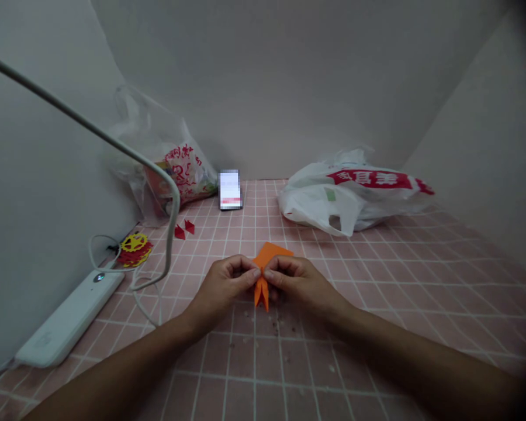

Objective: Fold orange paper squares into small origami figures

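at the left edge, near side, a white power strip [70, 318] lies along the wall [30, 193]. a pale cable [87, 121] hangs down in front of it, and just past its far end is a small pile of red and yellow cut-outs [134, 248]. farther back, a clear plastic bag with red print [184, 169] slumps on the pink tiled surface [210, 386], with two small red folded pieces [184, 228] on its near side. next comes the left hand [225, 280], thumb and fingers closed in a pinch on the folded orange paper [262, 289]. a lit phone [230, 190] stands at the far side. the paper is in the middle of the scene, its two narrow points toward the near side. the right hand [296, 278] pinches it from the right, fingers closed, the thumbs nearly meeting. far right, a white plastic bag with a red band [315, 199] lies crumpled.
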`<state>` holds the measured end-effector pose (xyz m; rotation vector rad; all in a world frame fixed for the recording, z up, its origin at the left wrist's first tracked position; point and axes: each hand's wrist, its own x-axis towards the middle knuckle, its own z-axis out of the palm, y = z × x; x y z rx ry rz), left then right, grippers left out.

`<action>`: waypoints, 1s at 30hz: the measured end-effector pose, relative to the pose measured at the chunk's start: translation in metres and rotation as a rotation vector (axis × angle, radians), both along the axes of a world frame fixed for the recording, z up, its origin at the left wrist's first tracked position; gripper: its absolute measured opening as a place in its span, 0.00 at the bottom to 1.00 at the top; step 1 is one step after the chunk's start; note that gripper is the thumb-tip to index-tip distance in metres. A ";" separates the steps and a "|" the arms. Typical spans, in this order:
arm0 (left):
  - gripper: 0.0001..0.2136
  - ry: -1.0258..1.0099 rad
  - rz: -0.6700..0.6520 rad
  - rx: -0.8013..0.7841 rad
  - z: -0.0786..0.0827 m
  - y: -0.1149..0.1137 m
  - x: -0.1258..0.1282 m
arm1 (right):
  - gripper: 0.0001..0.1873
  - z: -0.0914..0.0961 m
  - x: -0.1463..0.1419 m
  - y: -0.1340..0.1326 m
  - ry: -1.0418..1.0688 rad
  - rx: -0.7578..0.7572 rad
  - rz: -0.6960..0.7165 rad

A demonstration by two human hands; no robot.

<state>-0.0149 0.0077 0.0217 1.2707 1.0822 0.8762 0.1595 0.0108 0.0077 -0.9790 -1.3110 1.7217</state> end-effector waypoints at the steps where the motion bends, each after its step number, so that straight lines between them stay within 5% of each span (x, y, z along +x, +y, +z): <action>1: 0.11 0.001 -0.005 -0.003 0.000 0.000 0.000 | 0.15 0.000 0.000 0.000 0.002 0.003 -0.002; 14: 0.10 0.017 -0.020 0.019 0.000 0.000 0.000 | 0.19 0.004 0.000 0.000 -0.001 0.023 0.025; 30: 0.08 0.138 -0.067 0.087 0.001 0.002 0.001 | 0.11 0.000 0.004 0.000 -0.151 0.185 0.008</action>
